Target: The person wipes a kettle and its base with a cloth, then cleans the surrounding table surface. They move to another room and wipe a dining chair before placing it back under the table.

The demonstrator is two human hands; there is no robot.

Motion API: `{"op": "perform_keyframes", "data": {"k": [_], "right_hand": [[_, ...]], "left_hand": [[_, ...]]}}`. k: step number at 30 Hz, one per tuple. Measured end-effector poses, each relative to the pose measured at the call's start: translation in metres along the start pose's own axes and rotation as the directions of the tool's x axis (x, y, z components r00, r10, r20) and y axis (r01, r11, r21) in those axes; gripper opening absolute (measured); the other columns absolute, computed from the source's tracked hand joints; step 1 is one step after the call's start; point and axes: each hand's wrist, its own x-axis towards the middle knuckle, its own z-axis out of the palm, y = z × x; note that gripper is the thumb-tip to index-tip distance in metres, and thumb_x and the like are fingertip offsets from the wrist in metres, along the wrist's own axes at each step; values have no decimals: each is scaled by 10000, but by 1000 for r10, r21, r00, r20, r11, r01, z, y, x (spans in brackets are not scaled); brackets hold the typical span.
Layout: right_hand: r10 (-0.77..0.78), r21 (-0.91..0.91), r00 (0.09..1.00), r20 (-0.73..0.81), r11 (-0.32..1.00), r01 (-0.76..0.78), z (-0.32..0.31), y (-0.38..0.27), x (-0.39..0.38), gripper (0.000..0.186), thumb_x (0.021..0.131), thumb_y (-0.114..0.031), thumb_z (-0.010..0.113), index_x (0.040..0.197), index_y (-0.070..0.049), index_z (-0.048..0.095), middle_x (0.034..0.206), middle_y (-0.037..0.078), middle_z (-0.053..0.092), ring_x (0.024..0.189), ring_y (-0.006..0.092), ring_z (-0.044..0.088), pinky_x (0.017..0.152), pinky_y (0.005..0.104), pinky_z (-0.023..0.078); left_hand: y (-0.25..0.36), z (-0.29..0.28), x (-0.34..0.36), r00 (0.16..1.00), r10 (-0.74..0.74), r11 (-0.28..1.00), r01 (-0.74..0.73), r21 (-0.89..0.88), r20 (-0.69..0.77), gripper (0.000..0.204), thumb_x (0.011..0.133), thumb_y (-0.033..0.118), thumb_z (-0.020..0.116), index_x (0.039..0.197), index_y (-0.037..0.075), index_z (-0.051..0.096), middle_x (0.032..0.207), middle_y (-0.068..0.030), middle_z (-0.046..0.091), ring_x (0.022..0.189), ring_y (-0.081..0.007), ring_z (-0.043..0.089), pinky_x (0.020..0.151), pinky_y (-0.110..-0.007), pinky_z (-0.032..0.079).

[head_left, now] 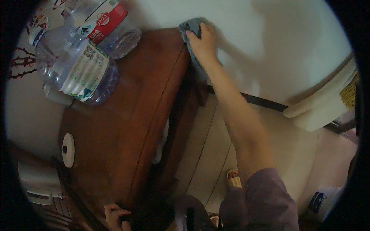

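My right hand (203, 42) reaches out to the far right corner of a brown wooden cabinet top (127, 119). Its fingers are closed on a grey-blue cloth (191, 25), which is bunched over the corner beside the wall. Part of the cloth hangs down below the hand along the cabinet's end. At the bottom of the view, my left hand (116, 216) is by the near edge of the wooden top, its fingers curled. A dark patch shows between those fingers, too dim to make out.
Two large clear plastic bottles, one with a white-green label (88, 69) and one with a red label (106, 23), occupy the back left. A round white lid (68, 150) lies at the left edge. A silver appliance (38, 179) stands beyond; a pale curtain (320, 106) hangs right.
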Motion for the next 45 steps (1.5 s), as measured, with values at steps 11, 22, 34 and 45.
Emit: {"op": "perform_keyframes", "data": {"k": [11, 22, 34, 45], "right_hand": [[304, 594, 953, -20, 770, -233, 13, 44, -81, 513, 772, -124, 617, 1207, 61, 416, 1255, 274, 398, 1169, 415, 373, 1013, 440, 274], [72, -209, 986, 151, 977, -39, 33, 126, -139, 449, 783, -126, 524, 1191, 44, 449, 1251, 288, 408, 1088, 446, 437, 946, 471, 369], [34, 251, 974, -225, 968, 24, 54, 86, -107, 519, 804, -272, 596, 1161, 72, 443, 1222, 297, 401, 1095, 458, 401, 978, 458, 309], [-582, -116, 786, 206, 783, 611, -13, 90, -163, 366, 689, -177, 637, 1019, -34, 573, 1167, 162, 502, 1062, 342, 481, 932, 518, 340]], "left_hand": [[13, -1, 0, 995, -101, 985, 97, 140, 25, 222, 912, 190, 443, 963, 47, 605, 956, -132, 534, 824, -257, 461, 707, -418, 411], [13, 2, 2, 993, -109, 993, 111, 38, -53, 294, 905, 238, 421, 958, 10, 599, 935, -150, 532, 821, -268, 477, 695, -415, 413], [23, 2, -10, 982, -136, 991, 136, -8, -134, 380, 899, 292, 396, 952, -30, 592, 912, -169, 530, 818, -280, 495, 682, -412, 416], [21, 1, -13, 990, -128, 992, 128, -10, -65, 313, 899, 250, 423, 960, -7, 590, 951, -160, 537, 841, -279, 491, 718, -422, 425]]}}
